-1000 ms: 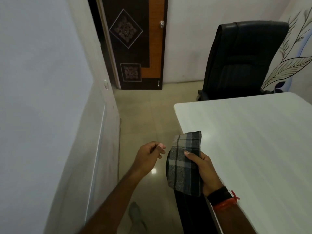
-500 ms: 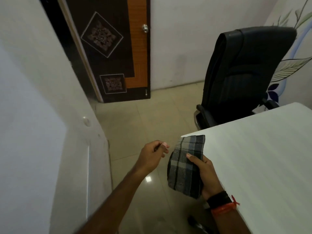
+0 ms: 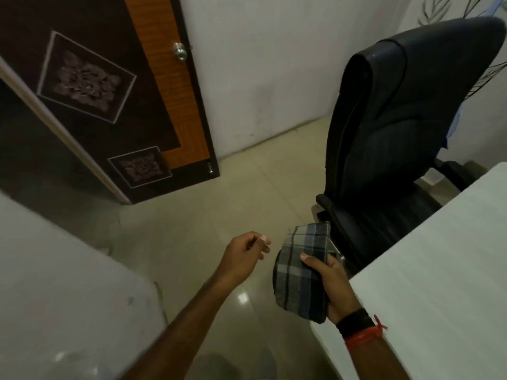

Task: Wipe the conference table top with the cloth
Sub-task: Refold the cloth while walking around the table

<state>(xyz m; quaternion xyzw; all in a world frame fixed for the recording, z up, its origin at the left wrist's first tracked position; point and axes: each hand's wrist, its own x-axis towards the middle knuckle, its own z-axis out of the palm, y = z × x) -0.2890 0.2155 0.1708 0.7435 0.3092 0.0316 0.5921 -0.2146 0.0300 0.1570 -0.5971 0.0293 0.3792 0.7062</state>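
Observation:
A folded grey plaid cloth (image 3: 303, 272) is held upright in my right hand (image 3: 333, 286), thumb across its front, just off the near-left corner of the white conference table (image 3: 439, 270). The cloth is in the air beside the table's edge and does not touch the top. My left hand (image 3: 241, 257) hovers a little to the left of the cloth, fingers loosely curled, holding nothing.
A black office chair (image 3: 406, 138) stands against the table's far side. A dark wooden door (image 3: 115, 100) with a metal knob is at the back left. A white wall (image 3: 63, 297) runs close on my left, with tiled floor (image 3: 205, 215) between.
The view has swung left and tilted; the table now sits further right in view. Both hands keep their pose, the cloth still in my right hand.

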